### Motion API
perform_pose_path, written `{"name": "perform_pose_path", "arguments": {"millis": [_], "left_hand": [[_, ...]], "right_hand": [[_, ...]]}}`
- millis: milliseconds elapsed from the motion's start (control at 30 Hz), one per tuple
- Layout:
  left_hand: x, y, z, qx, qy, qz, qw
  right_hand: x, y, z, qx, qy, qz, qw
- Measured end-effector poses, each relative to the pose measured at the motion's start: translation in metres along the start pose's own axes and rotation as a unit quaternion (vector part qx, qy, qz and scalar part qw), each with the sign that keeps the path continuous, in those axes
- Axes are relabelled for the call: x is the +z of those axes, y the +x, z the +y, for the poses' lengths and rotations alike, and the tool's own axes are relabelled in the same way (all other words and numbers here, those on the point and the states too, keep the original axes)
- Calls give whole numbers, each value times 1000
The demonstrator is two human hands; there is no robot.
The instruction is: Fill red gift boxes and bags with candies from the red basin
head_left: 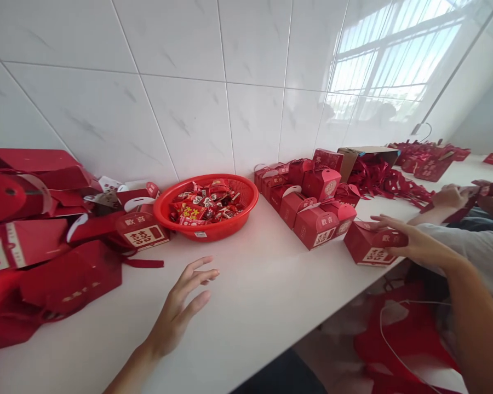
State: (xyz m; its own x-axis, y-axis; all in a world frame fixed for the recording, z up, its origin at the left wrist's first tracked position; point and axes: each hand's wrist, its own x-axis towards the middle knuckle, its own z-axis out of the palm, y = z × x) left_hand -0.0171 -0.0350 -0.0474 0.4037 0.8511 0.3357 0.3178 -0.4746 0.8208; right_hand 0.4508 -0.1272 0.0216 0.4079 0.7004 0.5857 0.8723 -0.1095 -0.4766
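Observation:
My left hand (181,312) hovers over the white table with its fingers apart and nothing in it. Beyond it stands a red basket (205,234) filled with wrapped candies (203,205). At the right, my right hand (411,241) is on a small red box (372,243) near the table's front edge, fingers over its top and side. Just left of that box, rows of closed red boxes (314,221) stand against one another. A red box with pale lettering (143,230) sits left of the basket.
Larger red boxes (72,279) are piled at the left. A cardboard carton (349,161) with red ribbons (373,172) stands at the back right. Another person's hands (449,200) hold red material at the far right. A tiled wall (189,120) runs behind the table.

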Motion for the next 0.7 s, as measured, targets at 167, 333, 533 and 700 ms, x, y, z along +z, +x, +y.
{"name": "perform_pose_path", "arguments": {"millis": [167,333,533,700], "left_hand": [[-2,1,-4,-7,-2,6,1000],[-2,1,-1,-12,-9,2,1000],[-2,1,10,-16,-15,-3,1000],[-5,6,14,-29,14,26,999]], "right_hand": [[1,18,24,46,1,-5,999],[-4,40,63,78,54,-145,985],[1,27,51,-85,-38,-61,994],[34,5,-30,-212,91,-18,973]]}}
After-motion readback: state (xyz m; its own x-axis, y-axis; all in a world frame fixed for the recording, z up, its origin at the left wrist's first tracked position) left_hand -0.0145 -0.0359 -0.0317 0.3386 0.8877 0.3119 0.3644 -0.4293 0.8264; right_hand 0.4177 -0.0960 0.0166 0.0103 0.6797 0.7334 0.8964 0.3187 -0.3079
